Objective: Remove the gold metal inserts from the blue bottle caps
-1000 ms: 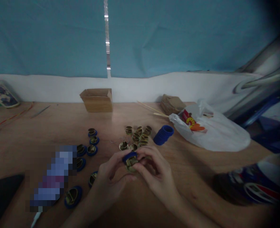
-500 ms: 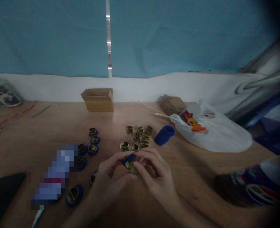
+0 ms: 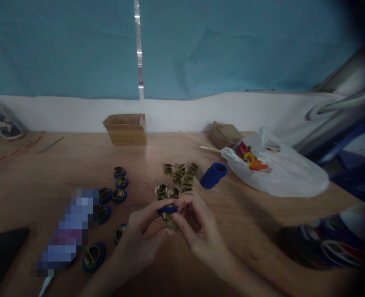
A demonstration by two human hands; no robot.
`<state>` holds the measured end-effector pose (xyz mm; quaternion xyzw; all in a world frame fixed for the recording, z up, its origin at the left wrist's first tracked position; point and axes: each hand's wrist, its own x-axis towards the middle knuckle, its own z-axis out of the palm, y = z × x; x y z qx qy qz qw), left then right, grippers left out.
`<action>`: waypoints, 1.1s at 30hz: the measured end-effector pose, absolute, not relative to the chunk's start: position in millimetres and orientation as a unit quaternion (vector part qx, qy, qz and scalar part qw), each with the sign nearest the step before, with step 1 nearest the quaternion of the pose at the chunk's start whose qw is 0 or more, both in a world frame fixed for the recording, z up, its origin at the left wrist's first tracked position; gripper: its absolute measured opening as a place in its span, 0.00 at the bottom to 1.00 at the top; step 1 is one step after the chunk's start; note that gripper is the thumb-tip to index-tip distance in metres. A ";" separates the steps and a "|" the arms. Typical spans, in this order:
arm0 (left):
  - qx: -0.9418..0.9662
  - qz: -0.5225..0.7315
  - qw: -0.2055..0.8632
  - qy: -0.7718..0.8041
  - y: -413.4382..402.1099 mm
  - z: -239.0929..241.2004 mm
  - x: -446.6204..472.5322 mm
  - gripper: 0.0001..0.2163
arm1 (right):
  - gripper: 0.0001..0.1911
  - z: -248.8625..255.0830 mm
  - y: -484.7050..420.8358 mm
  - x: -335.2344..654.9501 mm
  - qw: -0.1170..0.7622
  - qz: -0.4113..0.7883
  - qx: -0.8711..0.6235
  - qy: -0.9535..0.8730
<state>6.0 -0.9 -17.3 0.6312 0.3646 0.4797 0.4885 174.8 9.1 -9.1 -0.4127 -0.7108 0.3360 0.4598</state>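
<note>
Both hands meet low in the middle of the view, just above the table (image 3: 77, 165). The left hand (image 3: 141, 241) and the right hand (image 3: 202, 237) pinch a blue ring (image 3: 167, 209) between thumbs and fingertips, with a brass cap (image 3: 171, 222) held right under it and touching it. The ring sits flat on top of the cap; whether it is fully seated cannot be told. The other fingers of the right hand curl in behind. Just beyond the hands lies a cluster of bare caps (image 3: 179, 179), and beside that, to the right, a lying stack of rings (image 3: 213, 175). To the left, a loose row of ringed caps (image 3: 118, 194) runs toward the near edge, one of them (image 3: 94, 256) close to the left forearm. Farther back stand a small open cardboard box (image 3: 126, 129), a brown paper bag (image 3: 225, 134) with thin sticks (image 3: 197, 142) next to it, and a white plastic bag (image 3: 281, 173) at the right.
</note>
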 end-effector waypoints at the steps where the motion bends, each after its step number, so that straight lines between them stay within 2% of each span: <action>1: 0.633 0.480 0.482 0.370 -1.0 -17.6 5.7 0.23 | 0.04 -8.5 8.9 174.7 0.458 0.334 -0.413 -0.713; 9: 0.649 0.477 0.453 0.383 -3.3 -20.1 7.0 0.22 | 0.05 -3.0 9.2 175.1 0.422 0.323 -0.415 -0.738; 17: 0.611 0.485 0.503 0.372 -0.4 -17.8 9.3 0.17 | 0.06 -3.9 8.9 179.9 0.384 0.312 -0.385 -0.779; 20: 0.597 0.489 0.524 0.360 0.6 -18.2 7.7 0.17 | 0.04 -1.2 10.8 180.3 0.396 0.321 -0.393 -0.765; 24: 0.599 0.479 0.545 0.339 -3.3 -17.8 7.9 0.20 | 0.05 3.2 16.0 181.8 0.451 0.372 -0.410 -0.700; 28: 0.601 0.487 0.525 0.354 -8.0 -18.3 11.6 0.21 | 0.07 3.0 22.1 184.4 0.427 0.457 -0.409 -0.664; 33: 0.587 0.519 0.506 0.360 -3.4 -18.1 11.6 0.11 | 0.13 2.0 23.9 183.9 0.393 0.550 -0.390 -0.625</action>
